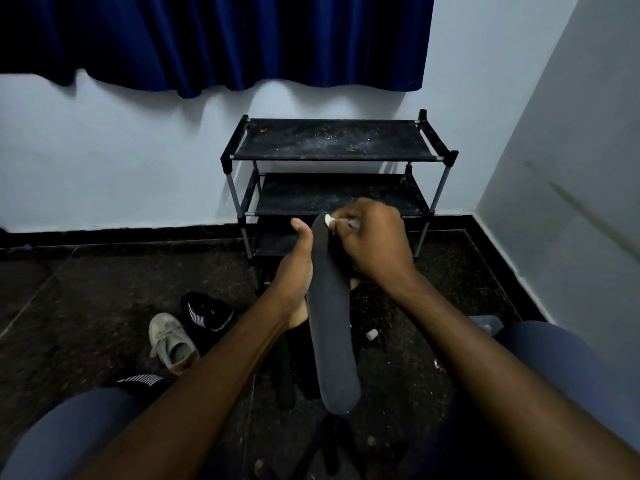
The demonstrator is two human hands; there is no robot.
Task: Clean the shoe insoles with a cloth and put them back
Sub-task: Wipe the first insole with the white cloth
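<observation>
Head view, item: grey insole (332,341), held up in front of the shoe rack (332,140), gripped along its edge by the left hand (294,271). The right hand (372,244) pinches a white cloth (329,220) against the tip nearest the rack. Step, I judge: wiping. Next calls for strokes away from the rack, then refitting.

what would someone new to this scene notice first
The long dark grey insole held up at centre draws the eye: the left hand grips its side while the right hand presses a small white cloth against its far tip. Behind it a dusty black shoe rack stands against the wall under a dark blue curtain. A beige sneaker lies on the floor to the left.
</observation>
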